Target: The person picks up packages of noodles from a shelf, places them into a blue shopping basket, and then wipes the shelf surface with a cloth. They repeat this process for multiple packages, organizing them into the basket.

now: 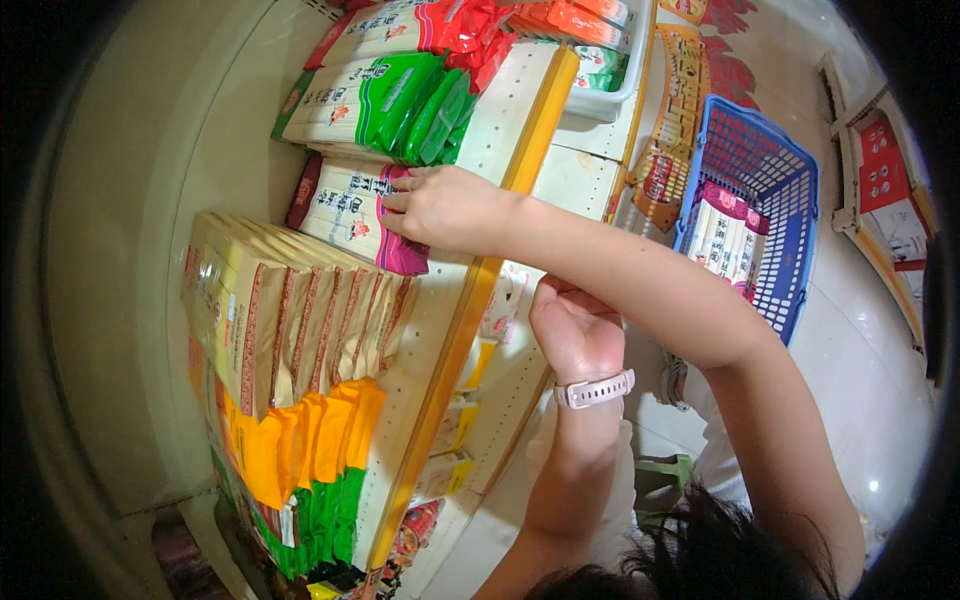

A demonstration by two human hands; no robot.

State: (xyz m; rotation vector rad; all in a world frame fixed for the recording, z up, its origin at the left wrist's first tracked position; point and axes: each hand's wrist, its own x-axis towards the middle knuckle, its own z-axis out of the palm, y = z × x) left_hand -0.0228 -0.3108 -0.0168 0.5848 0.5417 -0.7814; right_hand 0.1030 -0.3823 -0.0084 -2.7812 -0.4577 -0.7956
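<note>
My right hand (450,210) reaches across to the shelf. Its four fingers lie over the purple end of a noodle pack (349,206), with the thumb hidden below. This clear-fronted pack of pale dried noodles lies flat, its purple end towards the shelf edge. Below my right forearm is my left hand (577,330), palm turned up and fingers curled, partly covered by that forearm. A pale pink band circles the left wrist. Several more purple-ended noodle packs (724,232) lie in a blue plastic basket (787,255) on the right.
Green noodle packs (367,105) and red ones (409,26) lie beyond the purple pack. Brown paper packs (300,315) and orange-and-green packs (315,450) fill the nearer shelf (405,405). A yellow strip (457,330) runs along its edge. A green stool (667,465) stands below.
</note>
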